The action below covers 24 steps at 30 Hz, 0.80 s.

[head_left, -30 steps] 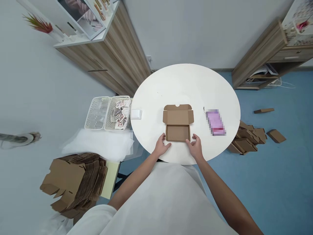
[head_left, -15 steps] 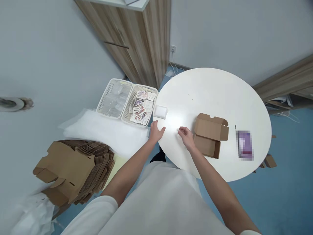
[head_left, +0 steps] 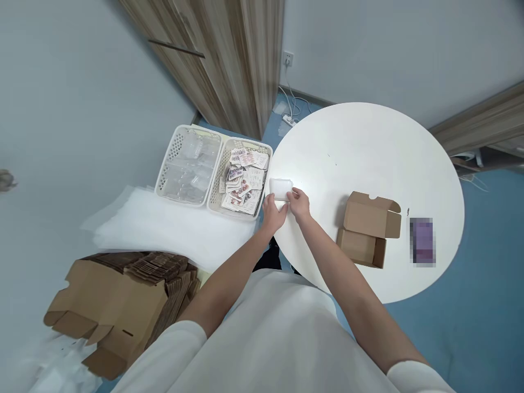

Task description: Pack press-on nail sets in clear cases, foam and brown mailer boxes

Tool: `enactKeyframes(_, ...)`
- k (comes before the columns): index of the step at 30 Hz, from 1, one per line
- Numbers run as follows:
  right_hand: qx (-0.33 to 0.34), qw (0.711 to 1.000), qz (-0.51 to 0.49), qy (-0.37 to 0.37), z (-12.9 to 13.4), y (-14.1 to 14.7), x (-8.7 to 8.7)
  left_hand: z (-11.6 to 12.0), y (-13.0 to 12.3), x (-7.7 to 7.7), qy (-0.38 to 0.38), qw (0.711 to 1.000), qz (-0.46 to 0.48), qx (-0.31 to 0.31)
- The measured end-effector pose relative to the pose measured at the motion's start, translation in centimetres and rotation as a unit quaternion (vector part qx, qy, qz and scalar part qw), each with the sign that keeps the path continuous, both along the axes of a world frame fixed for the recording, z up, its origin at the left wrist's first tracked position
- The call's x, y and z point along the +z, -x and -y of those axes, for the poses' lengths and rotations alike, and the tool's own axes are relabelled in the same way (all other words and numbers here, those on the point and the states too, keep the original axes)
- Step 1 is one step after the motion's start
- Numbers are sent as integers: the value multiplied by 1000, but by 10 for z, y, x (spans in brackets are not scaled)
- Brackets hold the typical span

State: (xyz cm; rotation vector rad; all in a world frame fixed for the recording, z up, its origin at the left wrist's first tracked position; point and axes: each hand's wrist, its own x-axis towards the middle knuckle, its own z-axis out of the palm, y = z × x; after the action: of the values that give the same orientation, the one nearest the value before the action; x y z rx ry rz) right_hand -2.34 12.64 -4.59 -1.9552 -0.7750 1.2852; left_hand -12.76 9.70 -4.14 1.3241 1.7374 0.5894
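A small white packet [head_left: 281, 188], seemingly wrapped in foam sheet, lies at the left edge of the round white table [head_left: 368, 147]. My left hand [head_left: 273, 214] is at its lower left edge, with a bit of white sheet between thumb and fingers. At the packet's lower right corner, my right hand [head_left: 299, 205] pinches the edge with bent fingers. An open brown cardboard box [head_left: 360, 246] stands to the right of my right forearm, its lid [head_left: 365, 214] folded back.
A purple blurred item [head_left: 423, 240] lies right of the box. Beyond the table's left edge are a basket of printed cards [head_left: 244, 183], a basket of clear plastic pieces [head_left: 190, 164], white foam sheets [head_left: 164, 224] and stacked flat cardboard boxes [head_left: 110, 305]. A wooden cabinet [head_left: 229, 60] stands behind.
Both hands have come together at the white packet; the right hand moved left to its corner. Before, they were apart with nothing visible in them. The camera view has shifted slightly.
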Motion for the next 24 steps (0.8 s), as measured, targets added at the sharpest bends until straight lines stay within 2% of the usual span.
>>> enactKeyframes(3, 0, 999, 37, 13, 2, -1, -1, 6, 3, -5, -33, 999, 32, 13)
enactKeyframes(6, -10, 1000, -4, 20, 17, -10, -2, 14, 4, -12, -24, 994, 90, 55)
enactKeyframes(12, -34, 994, -101, 2, 64, -29, 6, 34, 1, -19, 83, 960, 221, 154)
enactKeyframes(16, -30, 993, -109, -38, 90, -45, 16, 50, -6, -12, 131, 931, 285, 188)
enactKeyframes(20, -14, 993, -90, -78, 117, -69, 27, 66, -20, 5, 156, 914, 348, 134)
enactKeyframes(24, 31, 995, -33, -93, 143, -106, 43, 81, -51, 20, 126, 942, 307, 55)
